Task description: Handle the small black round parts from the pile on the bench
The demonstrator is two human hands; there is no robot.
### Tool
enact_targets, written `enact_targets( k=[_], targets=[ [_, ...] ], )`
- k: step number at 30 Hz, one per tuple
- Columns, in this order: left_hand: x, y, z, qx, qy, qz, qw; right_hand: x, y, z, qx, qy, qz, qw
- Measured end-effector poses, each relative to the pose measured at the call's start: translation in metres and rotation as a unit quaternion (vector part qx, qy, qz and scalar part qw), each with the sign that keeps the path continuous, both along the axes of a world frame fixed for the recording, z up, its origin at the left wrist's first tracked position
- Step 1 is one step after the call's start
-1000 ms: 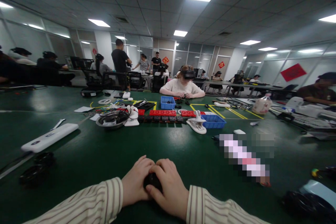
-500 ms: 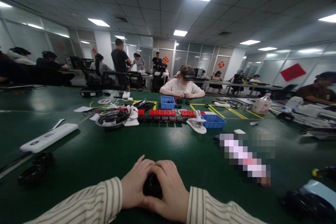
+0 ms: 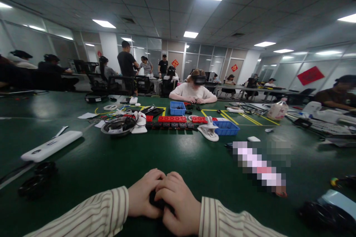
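Note:
My left hand (image 3: 146, 193) and my right hand (image 3: 178, 202) meet low in the middle, both curled around a small, dark black object (image 3: 159, 203). Most of it is covered by my fingers, so its kind cannot be made out. The fingertips of both hands come together over its far side, and my right thumb bends in at the near side. To the left on the green table (image 3: 111, 166) lie black ring-shaped parts (image 3: 35, 184), beside a long white power strip (image 3: 52, 145).
Across the middle are a metal bowl of cables (image 3: 118, 126), red socket blocks (image 3: 172, 119), a white clip (image 3: 208, 130) and blue bins (image 3: 226, 128) (image 3: 177, 108). A pixelated item (image 3: 258, 166) and black coils (image 3: 328, 214) lie right. A person (image 3: 193, 90) sits opposite.
My right fingers have curled further over the black object, covering more of it. My left fingers have drawn in and lowered slightly; less of the object shows between the hands.

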State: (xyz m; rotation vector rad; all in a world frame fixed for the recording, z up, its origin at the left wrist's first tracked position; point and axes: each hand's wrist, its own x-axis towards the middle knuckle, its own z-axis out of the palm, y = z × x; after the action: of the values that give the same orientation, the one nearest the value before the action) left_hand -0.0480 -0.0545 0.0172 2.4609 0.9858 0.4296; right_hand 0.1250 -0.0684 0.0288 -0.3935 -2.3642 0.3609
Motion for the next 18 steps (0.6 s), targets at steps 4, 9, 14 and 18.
enact_targets(
  k=[4,9,14,18],
  targets=[
    [-0.002,-0.002,-0.001,0.012,-0.001,0.009,1.000,0.001,-0.003,0.004,-0.012,-0.009,-0.016,1.000],
    [-0.002,-0.010,0.001,0.035,-0.008,0.051,0.998,-0.001,-0.006,-0.001,-0.060,-0.002,-0.146,0.987],
    [0.004,-0.016,0.007,0.063,0.014,0.096,0.993,-0.004,-0.004,-0.005,-0.068,-0.051,-0.191,0.978],
    [0.003,-0.011,0.004,0.041,0.009,0.087,0.995,-0.004,-0.002,-0.005,-0.075,-0.075,-0.179,0.978]
  ],
)
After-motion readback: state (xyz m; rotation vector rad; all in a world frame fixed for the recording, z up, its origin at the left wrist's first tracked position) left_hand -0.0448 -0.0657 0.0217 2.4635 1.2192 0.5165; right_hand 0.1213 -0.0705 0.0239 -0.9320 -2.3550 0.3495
